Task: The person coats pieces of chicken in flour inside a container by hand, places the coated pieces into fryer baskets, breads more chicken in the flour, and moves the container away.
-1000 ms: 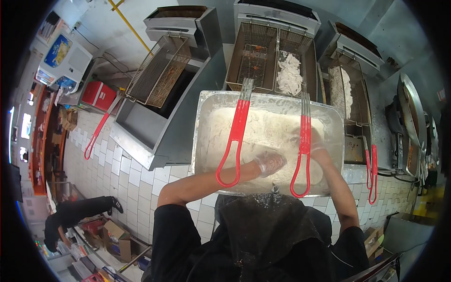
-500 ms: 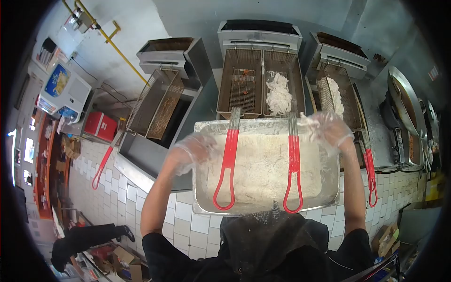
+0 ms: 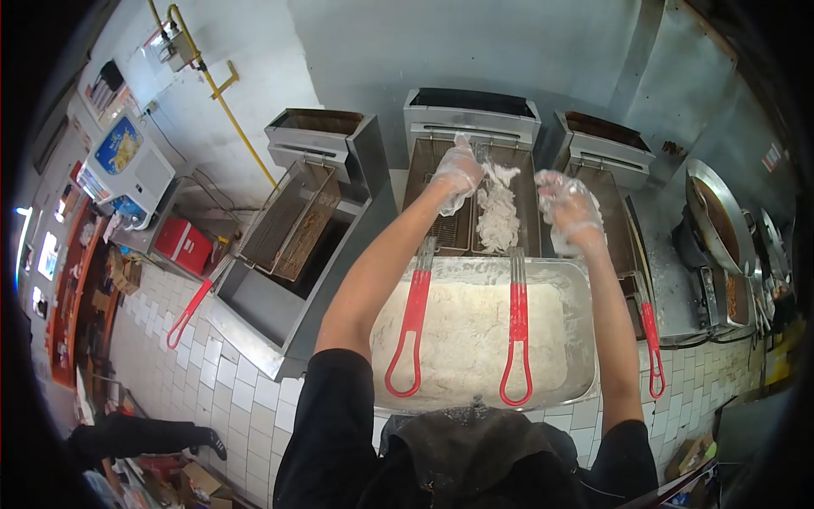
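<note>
In the head view my left hand (image 3: 459,174), in a clear plastic glove, is above the middle pair of wire fryer baskets, one finger stretched toward the back. Just right of its fingers is the top of a pile of white, flour-coated strips (image 3: 498,216) in the right-hand basket of that pair (image 3: 530,199). My gloved right hand (image 3: 572,210) is beside that basket's right edge with its fingers curled; what they hold, if anything, is hidden. Below both hands stands a metal pan (image 3: 581,339) of pale flour (image 3: 466,331). Two red basket handles (image 3: 414,327) (image 3: 518,331) extend over it.
Another fryer with wire baskets (image 3: 292,225) stands at left. A basket with a red handle (image 3: 651,348) is at right, partly behind my right hand. A large round pan (image 3: 719,208) stands farther right. At lower left, a person's dark-clothed leg (image 3: 148,434) shows above the tiled floor.
Both hands have moved from the flour pan's sides up toward the middle baskets. My left hand has travelled right and forward, beside the coated strips. The camera view has tilted upward.
</note>
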### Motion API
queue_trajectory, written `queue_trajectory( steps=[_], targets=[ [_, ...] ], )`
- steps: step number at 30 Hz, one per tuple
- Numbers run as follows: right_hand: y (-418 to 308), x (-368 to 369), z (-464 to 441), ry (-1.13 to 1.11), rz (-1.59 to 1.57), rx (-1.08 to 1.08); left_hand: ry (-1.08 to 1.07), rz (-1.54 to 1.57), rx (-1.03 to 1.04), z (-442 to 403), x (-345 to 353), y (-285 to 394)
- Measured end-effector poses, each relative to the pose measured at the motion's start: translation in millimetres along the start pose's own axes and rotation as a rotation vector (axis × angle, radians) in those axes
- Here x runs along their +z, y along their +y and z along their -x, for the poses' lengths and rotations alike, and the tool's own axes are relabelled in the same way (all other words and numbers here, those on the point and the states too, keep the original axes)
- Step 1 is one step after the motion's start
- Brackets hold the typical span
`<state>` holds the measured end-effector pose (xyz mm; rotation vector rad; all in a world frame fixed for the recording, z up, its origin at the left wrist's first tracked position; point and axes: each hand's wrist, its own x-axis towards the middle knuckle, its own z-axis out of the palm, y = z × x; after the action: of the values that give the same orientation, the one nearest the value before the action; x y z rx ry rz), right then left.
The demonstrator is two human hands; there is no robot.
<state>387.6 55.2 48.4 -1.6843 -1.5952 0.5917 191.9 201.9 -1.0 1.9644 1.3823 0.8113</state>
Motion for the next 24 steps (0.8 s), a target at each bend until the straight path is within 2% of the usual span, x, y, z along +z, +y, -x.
queue_trajectory(
  steps=[1,3,5,6,7,8,9,10,11,13,15,17,20,24],
  targets=[
    [16,1,6,0.035,-0.039,-0.056,0.045,-0.163,0.022,-6,2,2],
    [28,-14,32,-0.01,-0.181,0.024,-0.064,0.11,0.28,-29,18,-53],
    [46,-16,60,-0.067,-0.219,0.101,-0.113,0.333,-0.002,25,-15,-3],
    [59,-15,73,-0.101,-0.186,0.126,-0.016,0.198,0.102,39,-26,-2],
    [73,-13,85,-0.138,-0.155,0.147,-0.017,0.232,0.148,64,-44,3],
    [93,-7,97,-0.238,0.129,0.054,0.036,0.127,0.3,80,-59,-7],
    [118,6,108,-0.336,0.406,-0.052,-0.03,0.301,0.255,101,-77,-17],
    [135,22,119,-0.428,0.679,-0.172,-0.059,0.12,0.142,121,-91,-16],
    [138,41,132,-0.451,0.632,-0.121,-0.107,-0.067,0.039,140,-106,-15],
    [136,77,151,-0.524,0.551,-0.057,-0.233,-0.296,0.194,184,-114,-72],
    [136,112,158,-0.67,0.437,-0.097,-0.35,0.026,-0.33,243,-107,-57],
    [135,141,161,-0.798,0.299,-0.135,-0.46,-0.161,-0.012,278,-74,-122],
    [132,159,162,-0.921,0.138,-0.125,-0.542,-0.411,0.04,304,-13,-112],
    [127,167,163,-0.991,0.014,-0.095,-0.581,-0.561,0.068,312,45,-98]
  ],
)
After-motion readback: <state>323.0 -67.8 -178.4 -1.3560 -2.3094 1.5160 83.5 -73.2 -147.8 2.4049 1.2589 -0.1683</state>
